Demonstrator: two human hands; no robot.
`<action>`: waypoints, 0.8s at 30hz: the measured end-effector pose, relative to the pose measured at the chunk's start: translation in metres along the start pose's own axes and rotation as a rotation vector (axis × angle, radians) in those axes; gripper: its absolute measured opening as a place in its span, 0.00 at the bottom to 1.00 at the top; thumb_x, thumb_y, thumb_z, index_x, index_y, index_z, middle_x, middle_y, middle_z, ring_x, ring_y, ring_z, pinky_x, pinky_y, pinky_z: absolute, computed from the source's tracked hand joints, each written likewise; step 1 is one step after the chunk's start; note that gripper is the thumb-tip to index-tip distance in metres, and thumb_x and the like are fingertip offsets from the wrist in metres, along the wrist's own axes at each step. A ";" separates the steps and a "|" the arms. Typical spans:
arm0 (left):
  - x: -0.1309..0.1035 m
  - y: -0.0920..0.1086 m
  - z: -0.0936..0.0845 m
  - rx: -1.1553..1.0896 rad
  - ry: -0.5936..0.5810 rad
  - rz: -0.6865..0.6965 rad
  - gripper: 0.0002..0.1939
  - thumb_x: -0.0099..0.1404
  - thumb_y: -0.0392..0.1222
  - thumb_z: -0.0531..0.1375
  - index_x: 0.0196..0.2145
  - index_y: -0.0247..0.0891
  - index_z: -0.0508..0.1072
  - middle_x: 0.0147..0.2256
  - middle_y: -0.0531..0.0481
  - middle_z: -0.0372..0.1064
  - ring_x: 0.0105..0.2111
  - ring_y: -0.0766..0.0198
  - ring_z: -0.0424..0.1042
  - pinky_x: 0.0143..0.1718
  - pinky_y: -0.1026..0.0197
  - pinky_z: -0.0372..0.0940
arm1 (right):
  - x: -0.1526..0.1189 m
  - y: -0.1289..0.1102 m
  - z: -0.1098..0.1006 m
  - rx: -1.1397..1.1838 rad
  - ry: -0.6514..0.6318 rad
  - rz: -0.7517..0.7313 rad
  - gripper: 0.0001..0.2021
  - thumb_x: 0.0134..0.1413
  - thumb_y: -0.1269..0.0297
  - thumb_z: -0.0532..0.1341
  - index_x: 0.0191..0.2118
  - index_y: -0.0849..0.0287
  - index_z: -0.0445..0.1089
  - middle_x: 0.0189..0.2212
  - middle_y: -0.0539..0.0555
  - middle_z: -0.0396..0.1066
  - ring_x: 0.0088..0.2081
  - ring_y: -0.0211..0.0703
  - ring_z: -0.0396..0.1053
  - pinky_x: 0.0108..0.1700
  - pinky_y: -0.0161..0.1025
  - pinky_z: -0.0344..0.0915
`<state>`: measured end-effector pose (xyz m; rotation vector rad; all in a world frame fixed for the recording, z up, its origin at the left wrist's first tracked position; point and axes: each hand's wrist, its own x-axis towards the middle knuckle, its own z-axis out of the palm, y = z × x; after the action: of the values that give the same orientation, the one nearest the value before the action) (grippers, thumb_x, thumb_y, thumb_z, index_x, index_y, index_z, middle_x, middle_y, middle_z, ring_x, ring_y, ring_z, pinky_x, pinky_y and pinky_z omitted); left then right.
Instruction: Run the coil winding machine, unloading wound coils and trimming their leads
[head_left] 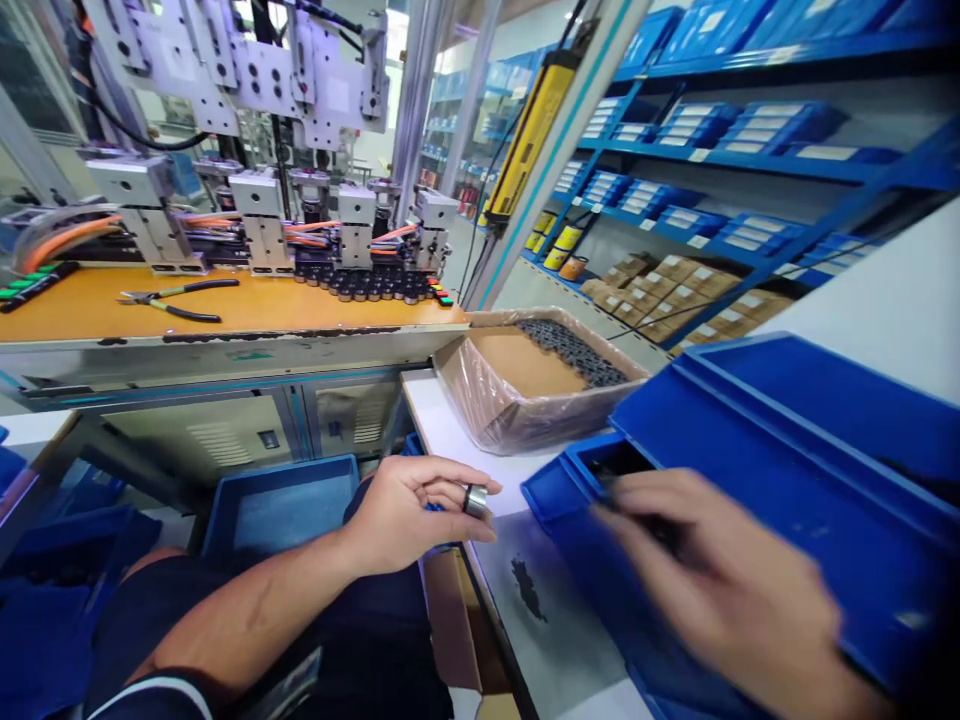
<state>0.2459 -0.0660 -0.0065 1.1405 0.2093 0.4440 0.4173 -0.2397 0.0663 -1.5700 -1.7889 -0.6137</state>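
Note:
My left hand (pixel 409 510) is closed, thumb and fingers pinching a short silvery metal cylinder (pixel 475 501) with a dark band at one end. It hovers in front of the white table's edge, above my lap. My right hand (pixel 720 580) is smeared by motion over the small blue bin (pixel 551 490) at the right. Its thumb and fingers curl towards each other by the bin's opening. Something dark shows at the fingertips, too blurred to name.
A plastic-lined carton (pixel 517 420) of small black parts stands on the white table (pixel 442 405). Large blue bins (pixel 750 440) rise at the right. Pliers (pixel 180 298) and rows of black round parts (pixel 367 284) lie on the machine's orange bench (pixel 285 310). A blue tray (pixel 285 500) sits below.

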 end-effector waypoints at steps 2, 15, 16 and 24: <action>-0.001 -0.003 0.006 0.041 -0.021 0.014 0.23 0.42 0.38 0.75 0.38 0.31 0.80 0.33 0.43 0.80 0.33 0.59 0.79 0.37 0.61 0.74 | -0.008 -0.016 0.028 0.107 -0.067 0.013 0.04 0.58 0.75 0.61 0.38 0.60 0.68 0.30 0.55 0.72 0.33 0.39 0.72 0.33 0.33 0.70; 0.001 -0.016 0.017 0.100 -0.031 0.119 0.22 0.43 0.26 0.73 0.39 0.34 0.80 0.33 0.48 0.81 0.31 0.65 0.79 0.37 0.69 0.74 | -0.028 -0.017 0.047 0.126 -0.020 -0.006 0.10 0.58 0.74 0.62 0.46 0.64 0.69 0.38 0.59 0.72 0.39 0.40 0.73 0.37 0.35 0.73; 0.000 -0.015 0.017 0.099 -0.027 0.115 0.22 0.43 0.26 0.73 0.39 0.34 0.80 0.32 0.48 0.81 0.31 0.65 0.80 0.36 0.69 0.74 | -0.029 -0.017 0.048 0.122 -0.026 -0.015 0.10 0.59 0.74 0.61 0.46 0.63 0.69 0.39 0.59 0.71 0.38 0.40 0.73 0.37 0.35 0.73; -0.004 -0.018 0.022 -0.015 -0.046 0.017 0.22 0.41 0.27 0.74 0.37 0.35 0.81 0.31 0.50 0.81 0.31 0.62 0.80 0.36 0.65 0.76 | -0.029 -0.015 0.051 0.065 -0.020 -0.165 0.11 0.60 0.72 0.61 0.48 0.65 0.68 0.34 0.57 0.71 0.35 0.39 0.71 0.35 0.35 0.73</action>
<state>0.2555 -0.0923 -0.0138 1.1370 0.1563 0.4330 0.3948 -0.2243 0.0125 -1.3999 -1.9477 -0.6119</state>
